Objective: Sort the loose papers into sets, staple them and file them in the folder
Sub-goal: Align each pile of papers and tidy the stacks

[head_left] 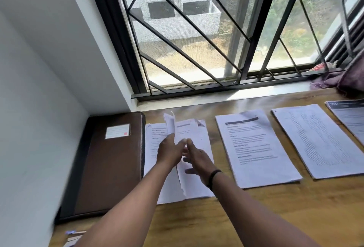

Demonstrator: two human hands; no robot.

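Observation:
A set of white printed papers (190, 128) is held up above the leftmost paper pile (152, 148) on the wooden table. My left hand (169, 153) grips the set's left side, where pages bend upward. My right hand (197, 158) holds the set from the right, fingers spread, a black band on the wrist. A closed brown folder (112, 168) with a white label lies left of the pile, against the wall. More paper sets lie to the right: one (256, 148), another (319, 140), and a darker-headed one (350, 116) at the frame edge.
A barred window (197, 39) and its sill run along the table's far side. Purple cloth (334, 81) sits on the sill at the right. A small blurred object (72, 237) lies near the table's front left corner. A white wall stands to the left.

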